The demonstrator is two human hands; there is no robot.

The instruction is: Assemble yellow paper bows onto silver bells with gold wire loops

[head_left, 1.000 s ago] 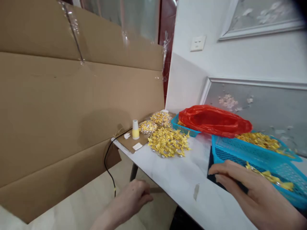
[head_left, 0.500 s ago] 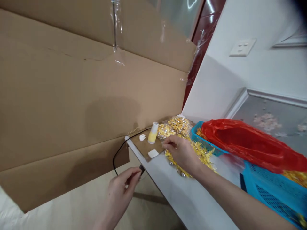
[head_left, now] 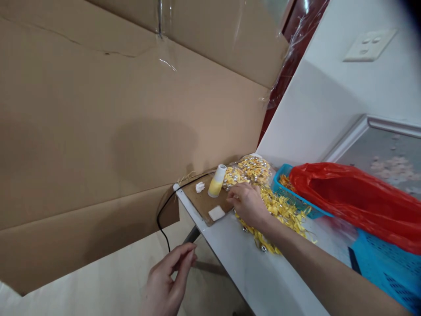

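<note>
My left hand (head_left: 173, 274) hangs in front of the table's edge, thumb and forefinger pinched together; whatever may be between them is too small to make out. Over the table my right hand (head_left: 246, 202) has its fingers bent and closed, and their tips are partly hidden. It is nearest to a heap of yellow ribbon pieces with silver bells (head_left: 279, 210). Left of it, a cone-shaped spool of yellow thread (head_left: 217, 181) stands upright on a brown board (head_left: 197, 199). On that board also lie a white square pad (head_left: 216, 213) and a small crumpled white piece (head_left: 200, 187).
Clear bags of yellow pieces and bells (head_left: 255, 169) rest at the back. To the right stand a blue basket (head_left: 296, 199), a red plastic bag (head_left: 355, 197) and a larger blue crate (head_left: 388, 259). Cardboard (head_left: 131, 123) walls the left; a black cable (head_left: 159, 221) droops over the table corner.
The view has shifted, so the table and its things appear slightly farther right. My right hand's fingers now curl down more, while my left hand keeps its pinch.
</note>
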